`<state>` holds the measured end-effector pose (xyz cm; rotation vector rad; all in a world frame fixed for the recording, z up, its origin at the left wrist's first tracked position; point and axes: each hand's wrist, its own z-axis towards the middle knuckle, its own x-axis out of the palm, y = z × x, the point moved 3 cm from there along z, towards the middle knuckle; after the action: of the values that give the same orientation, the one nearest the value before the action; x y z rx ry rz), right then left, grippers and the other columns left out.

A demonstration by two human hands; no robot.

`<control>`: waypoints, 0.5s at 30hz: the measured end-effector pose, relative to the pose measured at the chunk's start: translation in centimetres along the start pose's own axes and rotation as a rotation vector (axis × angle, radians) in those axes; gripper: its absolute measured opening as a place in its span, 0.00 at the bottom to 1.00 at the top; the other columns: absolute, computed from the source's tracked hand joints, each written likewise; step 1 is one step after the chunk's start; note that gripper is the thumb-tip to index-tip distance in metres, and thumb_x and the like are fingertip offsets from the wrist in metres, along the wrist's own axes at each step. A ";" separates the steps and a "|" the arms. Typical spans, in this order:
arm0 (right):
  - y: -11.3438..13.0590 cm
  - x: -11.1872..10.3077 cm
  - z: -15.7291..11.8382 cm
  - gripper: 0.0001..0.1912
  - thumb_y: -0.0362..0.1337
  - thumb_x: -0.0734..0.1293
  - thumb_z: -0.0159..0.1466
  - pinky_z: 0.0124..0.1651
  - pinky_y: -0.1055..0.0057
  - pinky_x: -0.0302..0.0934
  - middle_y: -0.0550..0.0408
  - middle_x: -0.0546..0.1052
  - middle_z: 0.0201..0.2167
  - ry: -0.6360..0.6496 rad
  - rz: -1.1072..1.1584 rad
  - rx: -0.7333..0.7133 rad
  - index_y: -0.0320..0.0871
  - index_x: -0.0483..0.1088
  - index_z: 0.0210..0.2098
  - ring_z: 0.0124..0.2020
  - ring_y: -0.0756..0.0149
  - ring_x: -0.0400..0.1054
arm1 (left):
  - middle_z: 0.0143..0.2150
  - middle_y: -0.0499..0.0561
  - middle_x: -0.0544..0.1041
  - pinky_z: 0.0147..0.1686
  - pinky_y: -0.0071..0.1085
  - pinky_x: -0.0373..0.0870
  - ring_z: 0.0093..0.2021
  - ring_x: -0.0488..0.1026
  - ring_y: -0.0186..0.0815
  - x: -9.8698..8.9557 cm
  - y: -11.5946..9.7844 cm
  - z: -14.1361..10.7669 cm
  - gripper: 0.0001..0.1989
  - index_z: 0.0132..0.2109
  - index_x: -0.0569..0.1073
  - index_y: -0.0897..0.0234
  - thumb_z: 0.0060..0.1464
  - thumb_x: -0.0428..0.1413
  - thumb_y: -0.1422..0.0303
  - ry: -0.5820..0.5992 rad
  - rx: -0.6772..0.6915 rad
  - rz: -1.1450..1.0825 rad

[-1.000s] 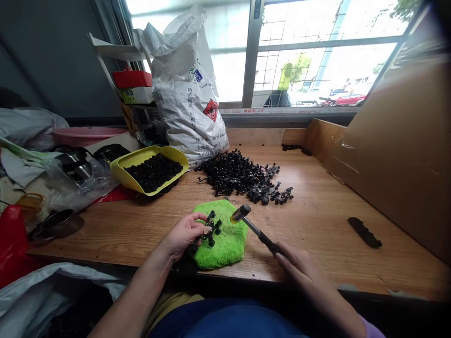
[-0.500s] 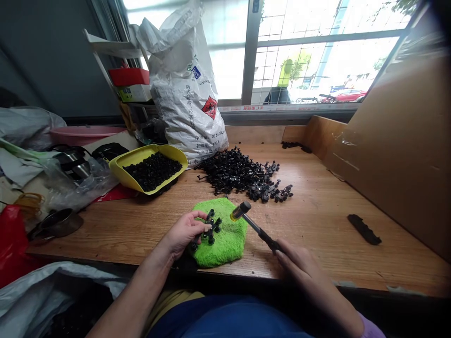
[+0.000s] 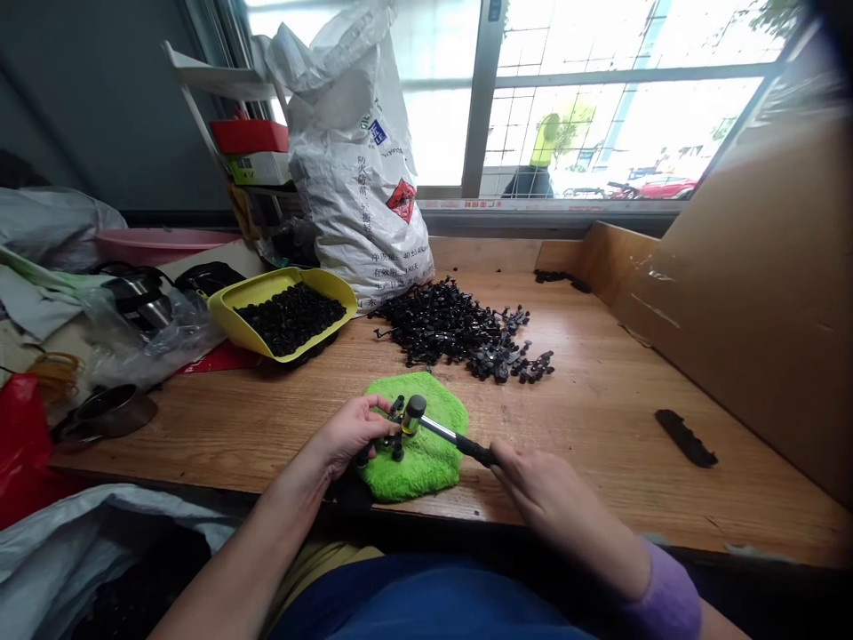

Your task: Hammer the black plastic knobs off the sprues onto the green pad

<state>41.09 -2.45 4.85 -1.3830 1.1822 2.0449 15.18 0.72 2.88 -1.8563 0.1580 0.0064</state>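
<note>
My left hand (image 3: 356,431) pinches a branched black part with round knobs (image 3: 398,450), held against a bright green fluffy cloth (image 3: 433,467) at the table's front edge. Closed round the dark grip of a small mallet (image 3: 443,433) is my right hand (image 3: 543,480). The mallet's head, black on top and yellow below, is over the right side of the black part and hides some of it. Whether the head touches the part I cannot tell. Behind the cloth lies a heap of similar black parts (image 3: 446,324).
A yellow scoop-shaped tray (image 3: 233,327) of small black pieces stands left of the heap, before a large white sack (image 3: 363,191). A metal cup (image 3: 116,411) sits at left. On the right are a dark strip (image 3: 686,437) and a cardboard sheet (image 3: 753,293).
My right hand has moved left, bringing the mallet head from the cloth's right side onto or just above the black part. My left hand stays nearly in place, still pinching it.
</note>
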 end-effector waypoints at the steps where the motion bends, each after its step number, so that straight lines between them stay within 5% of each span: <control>1: 0.0 0.0 0.0 0.10 0.37 0.51 0.67 0.23 0.71 0.46 0.59 0.64 0.19 0.025 -0.036 0.004 0.45 0.57 0.30 0.18 0.67 0.58 | 0.18 0.40 0.63 0.12 0.19 0.51 0.15 0.54 0.23 -0.1 0.0 0.1 0.18 0.36 0.66 0.66 0.37 0.62 0.67 -0.004 -0.002 0.002; 5: 0.2 -0.8 0.0 0.10 0.38 0.49 0.68 0.25 0.71 0.50 0.59 0.65 0.20 -0.094 0.061 0.006 0.45 0.57 0.34 0.20 0.67 0.60 | 0.16 0.39 0.61 0.11 0.19 0.51 0.14 0.55 0.24 -0.2 -0.2 0.0 0.17 0.36 0.66 0.65 0.37 0.61 0.69 -0.022 -0.003 0.020; 10: 0.2 0.3 0.6 0.11 0.38 0.52 0.66 0.21 0.71 0.45 0.59 0.64 0.17 0.042 -0.125 0.052 0.45 0.58 0.29 0.17 0.67 0.58 | 0.19 0.44 0.67 0.12 0.19 0.51 0.15 0.58 0.25 0.3 -0.6 -0.2 0.16 0.34 0.65 0.66 0.36 0.61 0.69 -0.029 -0.019 0.014; 15: -0.9 0.2 -0.5 0.13 0.41 0.50 0.67 0.29 0.66 0.60 0.53 0.71 0.28 -0.081 0.134 0.020 0.48 0.63 0.40 0.28 0.60 0.66 | 0.16 0.39 0.62 0.12 0.19 0.52 0.14 0.54 0.23 0.0 -0.1 -0.8 0.17 0.35 0.65 0.65 0.38 0.61 0.68 -0.028 0.058 -0.049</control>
<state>41.91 -2.39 4.26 -1.2290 1.2884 2.1524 15.11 -0.06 3.18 -1.8007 0.0919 -0.0061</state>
